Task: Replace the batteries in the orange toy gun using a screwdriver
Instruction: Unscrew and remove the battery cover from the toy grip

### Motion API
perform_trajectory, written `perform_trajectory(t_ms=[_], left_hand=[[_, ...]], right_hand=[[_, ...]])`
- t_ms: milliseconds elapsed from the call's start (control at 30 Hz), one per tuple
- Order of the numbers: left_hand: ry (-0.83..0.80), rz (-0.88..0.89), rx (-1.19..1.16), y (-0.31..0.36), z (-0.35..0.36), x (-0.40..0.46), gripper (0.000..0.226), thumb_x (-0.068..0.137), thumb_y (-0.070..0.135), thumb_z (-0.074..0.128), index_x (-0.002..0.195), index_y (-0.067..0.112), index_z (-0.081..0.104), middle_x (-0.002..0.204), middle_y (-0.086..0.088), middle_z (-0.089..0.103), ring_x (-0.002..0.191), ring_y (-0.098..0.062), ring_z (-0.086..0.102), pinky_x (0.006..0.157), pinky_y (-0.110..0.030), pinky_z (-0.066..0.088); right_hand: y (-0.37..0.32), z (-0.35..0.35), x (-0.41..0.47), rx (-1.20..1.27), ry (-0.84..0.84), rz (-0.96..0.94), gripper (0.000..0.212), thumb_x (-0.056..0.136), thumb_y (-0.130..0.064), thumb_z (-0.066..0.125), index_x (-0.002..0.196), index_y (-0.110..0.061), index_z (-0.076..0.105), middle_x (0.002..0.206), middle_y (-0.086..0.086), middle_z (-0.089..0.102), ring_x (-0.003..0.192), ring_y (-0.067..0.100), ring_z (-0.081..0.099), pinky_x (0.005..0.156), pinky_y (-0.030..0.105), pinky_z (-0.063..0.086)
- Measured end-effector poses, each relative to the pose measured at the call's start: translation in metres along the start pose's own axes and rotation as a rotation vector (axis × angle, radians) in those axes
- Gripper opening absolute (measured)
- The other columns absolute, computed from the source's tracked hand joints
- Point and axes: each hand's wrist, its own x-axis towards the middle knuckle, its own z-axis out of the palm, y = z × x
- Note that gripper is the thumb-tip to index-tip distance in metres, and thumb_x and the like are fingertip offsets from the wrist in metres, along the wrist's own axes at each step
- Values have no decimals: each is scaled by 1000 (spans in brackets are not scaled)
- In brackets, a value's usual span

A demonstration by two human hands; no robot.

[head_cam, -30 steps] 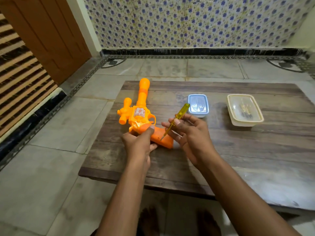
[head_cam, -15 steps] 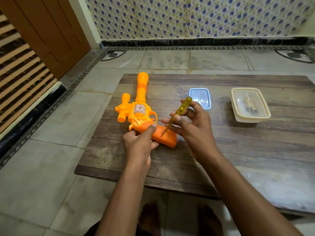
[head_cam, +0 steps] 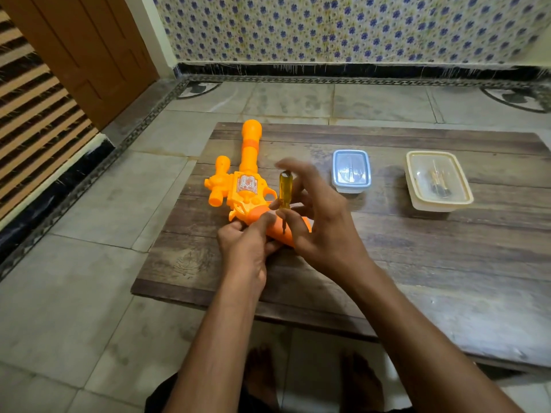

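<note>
The orange toy gun [head_cam: 244, 186] lies on the low wooden table [head_cam: 417, 263], barrel pointing away from me. My left hand [head_cam: 247, 245] grips its handle from the near side, thumb on top. A screwdriver [head_cam: 285, 190] with a yellow see-through handle stands almost upright, its tip down on the gun's handle. My right hand [head_cam: 322, 222] pinches the screwdriver's handle low down between thumb and fingers; the index finger is raised and blurred above it. The screw itself is hidden by my fingers.
A small clear box with a blue rim [head_cam: 351, 170] stands right of the gun. Farther right sits a cream plastic box [head_cam: 438, 180] holding small tools. Tiled floor surrounds the table, with a wooden door at the far left. My bare feet show under the table's near edge.
The screwdriver has swung from a slant to nearly upright, tip on the gun's handle. My right hand has shifted its fingers around it. The left hand keeps its hold.
</note>
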Motion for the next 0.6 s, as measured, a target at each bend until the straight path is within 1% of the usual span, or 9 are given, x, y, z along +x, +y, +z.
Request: perform_trajectory(t_ms=[67, 100, 167, 233, 300, 400, 500, 533, 600], left_hand=[[-11, -15, -18, 0, -1, 0, 10, 86, -1, 75, 93, 6, 74, 95, -18, 77, 85, -31, 75, 52, -30, 58], [-18, -17, -28, 0, -2, 0, 11, 86, -1, 75, 96, 5, 73, 97, -19, 76, 88, -33, 74, 53, -30, 58], [-41, -16, -48, 0, -2, -1, 14, 87, -1, 74, 101, 3, 73, 102, -22, 76, 90, -34, 74, 57, -34, 60], [-45, -18, -58, 1, -2, -1, 16, 87, -1, 73, 103, 2, 72, 105, -24, 76, 88, -34, 75, 60, -36, 61], [-29, -24, -62, 1, -2, 0, 17, 86, -2, 74, 102, 3, 72, 104, -24, 76, 87, -33, 76, 61, -37, 61], [-19, -39, -66, 1, -2, 3, 19, 85, -2, 75, 103, 4, 72, 103, -20, 77, 91, -34, 77, 61, -39, 63], [15, -67, -59, 1, -2, 4, 31, 85, -1, 76, 115, -2, 70, 106, -21, 76, 95, -35, 76, 66, -45, 66], [18, -70, -61, 1, -2, 4, 33, 86, -1, 76, 117, -3, 69, 107, -22, 76, 95, -35, 76, 66, -45, 66], [-2, -67, -72, 1, -2, 5, 27, 86, -2, 74, 113, -4, 69, 104, -21, 76, 90, -33, 76, 63, -42, 65]], right_hand=[[-2, 0, 1, -40, -4, -33, 62, 80, 15, 62, 136, -13, 52, 100, -17, 52, 88, 23, 67, 75, 38, 58], [-2, 0, 1, -47, 15, -46, 59, 80, 14, 63, 133, -11, 55, 103, -18, 52, 87, 20, 67, 75, 33, 59], [-3, 1, 0, -64, 68, -88, 46, 84, 8, 69, 127, -7, 62, 110, -11, 56, 86, 10, 66, 75, 18, 57], [-4, 2, -1, -99, 121, -138, 30, 91, -3, 72, 120, -3, 68, 108, -2, 58, 84, 2, 61, 75, 11, 53], [-3, 3, 0, -127, 177, -160, 25, 92, -8, 75, 116, -3, 71, 100, 1, 60, 85, 5, 60, 74, 17, 56], [-1, 1, 3, -143, 215, -128, 34, 89, -1, 75, 122, -4, 71, 95, -4, 62, 84, 10, 63, 76, 29, 58], [-3, -5, 7, -87, 150, -64, 53, 86, 9, 65, 137, -9, 64, 103, -3, 72, 93, 12, 73, 82, 35, 60], [-3, -6, 7, -81, 131, -62, 55, 86, 11, 64, 137, -9, 64, 104, -1, 74, 95, 12, 74, 83, 36, 60], [-5, -7, 7, -58, 101, -81, 50, 85, 12, 65, 131, -8, 68, 105, 0, 76, 97, 12, 75, 84, 38, 61]])
